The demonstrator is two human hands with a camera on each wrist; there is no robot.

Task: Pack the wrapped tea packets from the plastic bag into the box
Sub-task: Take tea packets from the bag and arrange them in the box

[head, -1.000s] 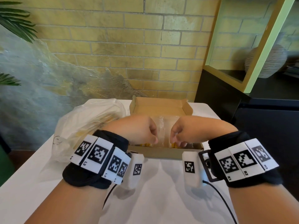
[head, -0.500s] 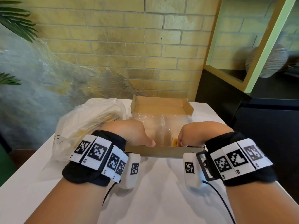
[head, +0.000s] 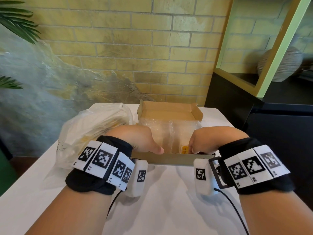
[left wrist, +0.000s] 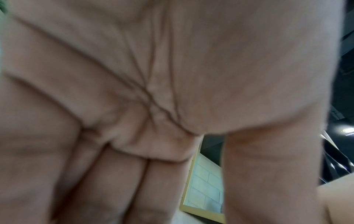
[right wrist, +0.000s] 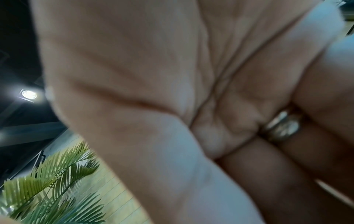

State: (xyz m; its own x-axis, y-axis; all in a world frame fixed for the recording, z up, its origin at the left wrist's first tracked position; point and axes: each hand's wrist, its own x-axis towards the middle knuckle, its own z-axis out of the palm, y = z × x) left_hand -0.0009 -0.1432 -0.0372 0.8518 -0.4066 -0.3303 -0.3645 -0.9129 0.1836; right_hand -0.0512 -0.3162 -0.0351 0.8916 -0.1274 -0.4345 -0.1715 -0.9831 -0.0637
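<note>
Over the near edge of the box [head: 169, 158], both hands reach inside; the left hand [head: 135, 139] and right hand [head: 208, 141] curl onto a clear-wrapped tea packet [head: 171, 136]. Light, crinkly and slippery, I judge, so best held by its ends. More packets sit in the plastic bag [head: 91, 126] on the counter [head: 160, 200].

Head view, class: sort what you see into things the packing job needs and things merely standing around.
Needed: cardboard box; plastic bag; wrapped tea packets lying in the box; left hand; right hand.

Standing around: ribbed vase; palm leaves; black cabinet.
</note>
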